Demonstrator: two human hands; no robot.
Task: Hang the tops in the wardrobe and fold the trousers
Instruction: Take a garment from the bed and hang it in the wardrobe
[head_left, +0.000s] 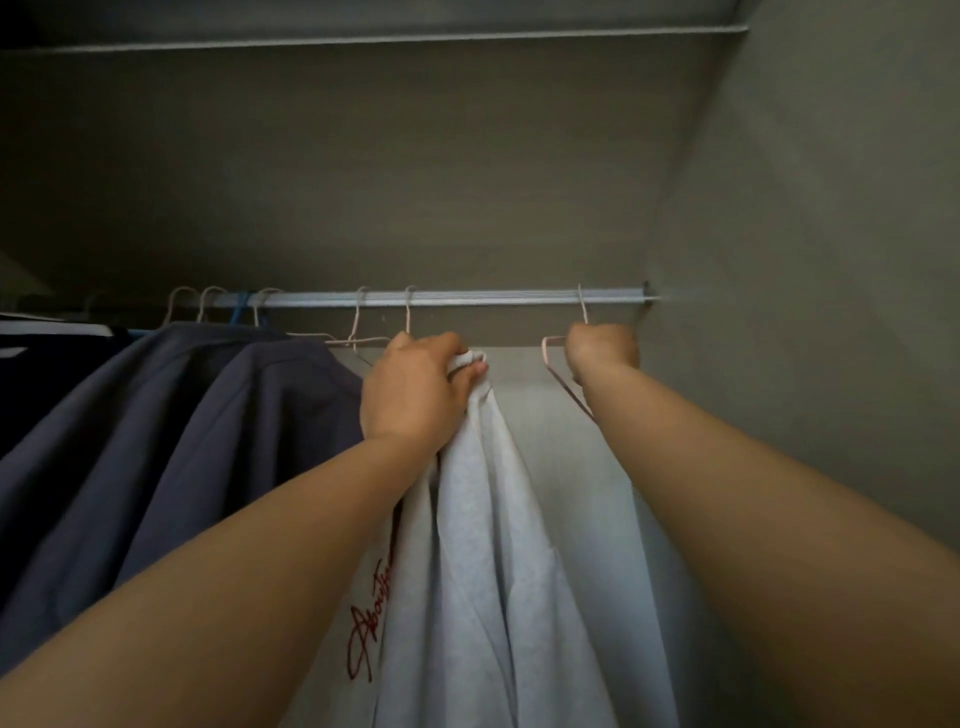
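A ribbed silver hanging rail (467, 300) runs level just above the left fingers (475, 368) and right fingers (597, 335). Left of the left fingers, slate-blue clothing (208, 415) hangs from it, with a dark navy garment (47, 374) beyond. Pale hanger hooks (179, 301) and one blue hook (239, 307) curl over the rail there. An empty pale wire hanger (356, 325) hangs just left of the left fingers. High above them, a light shelf edge (363, 37) crosses the view.
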